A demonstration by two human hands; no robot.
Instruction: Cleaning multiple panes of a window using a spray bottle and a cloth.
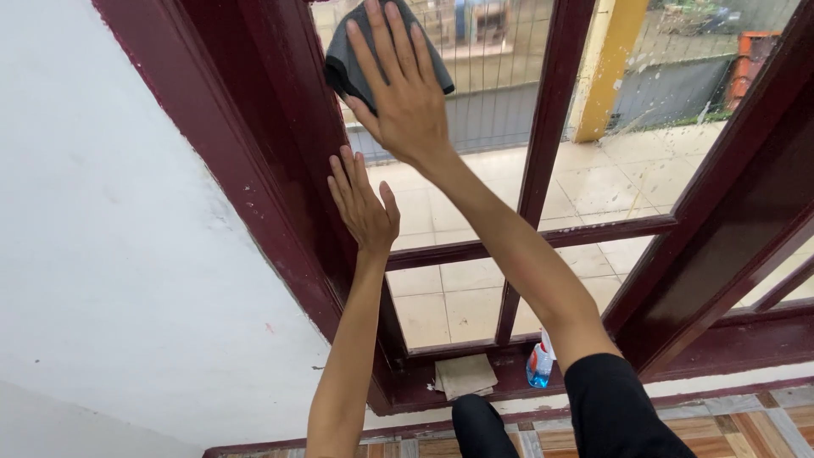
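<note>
R hand (405, 89) flat, fingers spread, pressing a grey cloth (348, 61) against the glass pane (492, 76) near the top of a dark-red window frame (254, 161); cloth bunched under palm, its edge sticking out at upper left & right of the hand; L hand (363, 208) open, fingers together, holding nothing, laid flat on the frame's upright just below the cloth; both forearms reach up from bottom of view; on the sill below, a blue spray bottle (539, 363) w/ white-and-red head stands beside the R arm's black sleeve (615, 407); a folded brownish sheet (465, 375) lies to its left; white wall (110, 254) at left; tiled yard (610, 182) seen thru glass.
</note>
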